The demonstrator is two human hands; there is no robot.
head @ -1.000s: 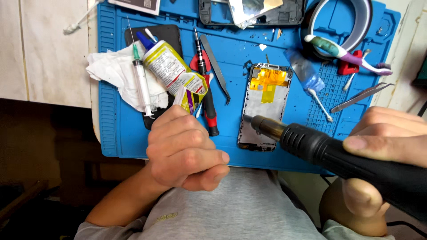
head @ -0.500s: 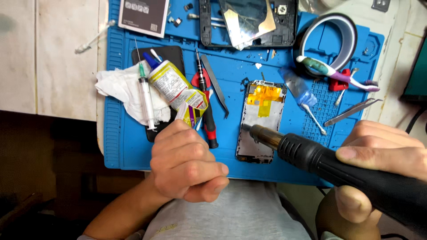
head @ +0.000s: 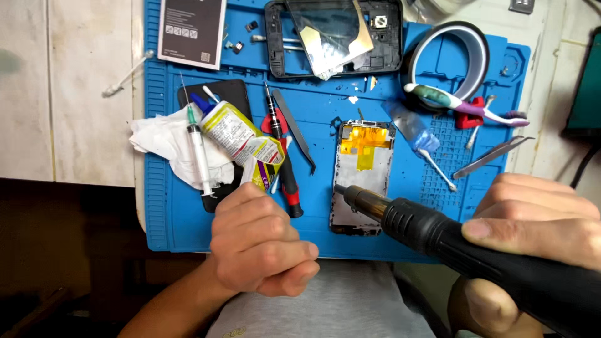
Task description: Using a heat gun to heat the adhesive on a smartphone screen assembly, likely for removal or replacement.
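- Right hand [head: 538, 219] wrapped tight round the black hot-air handpiece [head: 476, 256], thumb laid along the top, metal nozzle angled left and hovering over the lower part of the phone frame [head: 362, 175].
- Left hand [head: 260, 247] curled into a loose fist at the near edge of the blue mat [head: 163, 219], fingers folded in, nothing visibly held, just below the red-handled screwdriver [head: 285, 169].
- Blue silicone work mat on a pale tiled counter [head: 69, 87], dark space beneath at left.
- Crumpled tissue [head: 159, 141], syringe [head: 199, 153] and glue tube [head: 241, 141] clustered left of centre; tape roll [head: 447, 62] and toothbrush [head: 463, 106] at right.
- Phone frame flat, mid-mat, silvery back plate with an amber-yellow film patch at the top.
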